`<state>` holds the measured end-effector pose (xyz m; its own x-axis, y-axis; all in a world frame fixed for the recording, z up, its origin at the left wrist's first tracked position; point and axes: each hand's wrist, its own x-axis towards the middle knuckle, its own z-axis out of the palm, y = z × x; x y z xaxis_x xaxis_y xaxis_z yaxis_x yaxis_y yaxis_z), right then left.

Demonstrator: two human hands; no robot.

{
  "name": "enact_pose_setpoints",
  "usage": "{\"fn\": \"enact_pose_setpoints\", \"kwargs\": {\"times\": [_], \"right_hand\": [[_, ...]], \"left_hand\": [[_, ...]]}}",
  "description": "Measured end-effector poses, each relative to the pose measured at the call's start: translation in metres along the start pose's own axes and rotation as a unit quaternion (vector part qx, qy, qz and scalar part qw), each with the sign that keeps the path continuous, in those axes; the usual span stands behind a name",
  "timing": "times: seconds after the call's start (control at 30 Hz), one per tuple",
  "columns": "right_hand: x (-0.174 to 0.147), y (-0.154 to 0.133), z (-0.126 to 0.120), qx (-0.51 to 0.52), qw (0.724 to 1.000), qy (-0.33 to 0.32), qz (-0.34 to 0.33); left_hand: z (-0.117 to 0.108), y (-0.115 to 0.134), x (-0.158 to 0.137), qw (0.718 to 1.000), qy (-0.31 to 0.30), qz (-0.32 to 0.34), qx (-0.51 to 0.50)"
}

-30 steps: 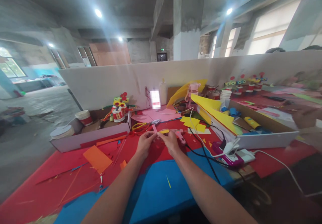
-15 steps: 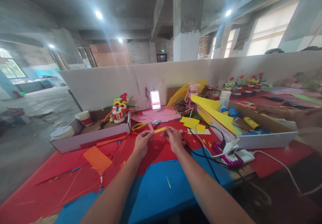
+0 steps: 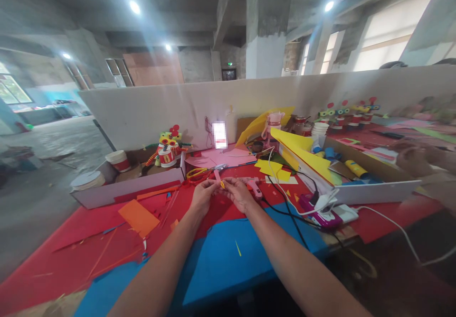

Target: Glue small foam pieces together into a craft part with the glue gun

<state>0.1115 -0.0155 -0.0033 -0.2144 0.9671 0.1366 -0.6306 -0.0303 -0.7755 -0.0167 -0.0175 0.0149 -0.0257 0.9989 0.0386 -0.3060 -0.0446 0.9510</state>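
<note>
My left hand [image 3: 203, 196] and my right hand [image 3: 238, 193] meet over the red tabletop, fingertips pinched together. Between them is a yellow paper strip [image 3: 223, 184], now mostly hidden by the fingers. A pink strip [image 3: 217, 176] sticks up by my left fingertips; I cannot tell whether that hand grips it too. Just right of my right hand lies a pink glue gun [image 3: 254, 189] with a black cable. Yellow-handled scissors [image 3: 196, 172] rest beyond my left hand. Blue paper [image 3: 231, 250] spreads beneath my forearms.
A cardboard tray [image 3: 142, 188] stands left, holding paper cups and a paper-cup figure [image 3: 166, 151]. On the right, a white box [image 3: 377, 193] contains coloured paper rolls. A purple power strip [image 3: 322, 215] trails cables. Yellow sheets [image 3: 274, 170] and orange paper [image 3: 138, 217] lie about.
My hands have come together, and the yellow strip that was stretched out between them is now bunched or folded at the fingertips. The view has shifted slightly.
</note>
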Motion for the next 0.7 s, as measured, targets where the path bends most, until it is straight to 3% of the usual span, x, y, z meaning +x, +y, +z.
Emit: {"fn": "enact_pose_setpoints", "kwargs": {"times": [0.27, 0.53, 0.7], "right_hand": [[0.002, 0.008, 0.0, -0.019, 0.999, 0.027, -0.016], [0.006, 0.012, -0.004, -0.162, 0.981, 0.075, -0.082], [0.008, 0.01, -0.003, -0.179, 0.971, 0.117, -0.104]], "left_hand": [[0.005, 0.001, -0.002, 1.0, -0.001, -0.013, -0.018], [0.002, 0.0, -0.001, 0.999, -0.016, -0.033, -0.024], [0.004, -0.001, -0.002, 0.998, -0.024, -0.037, -0.046]]}}
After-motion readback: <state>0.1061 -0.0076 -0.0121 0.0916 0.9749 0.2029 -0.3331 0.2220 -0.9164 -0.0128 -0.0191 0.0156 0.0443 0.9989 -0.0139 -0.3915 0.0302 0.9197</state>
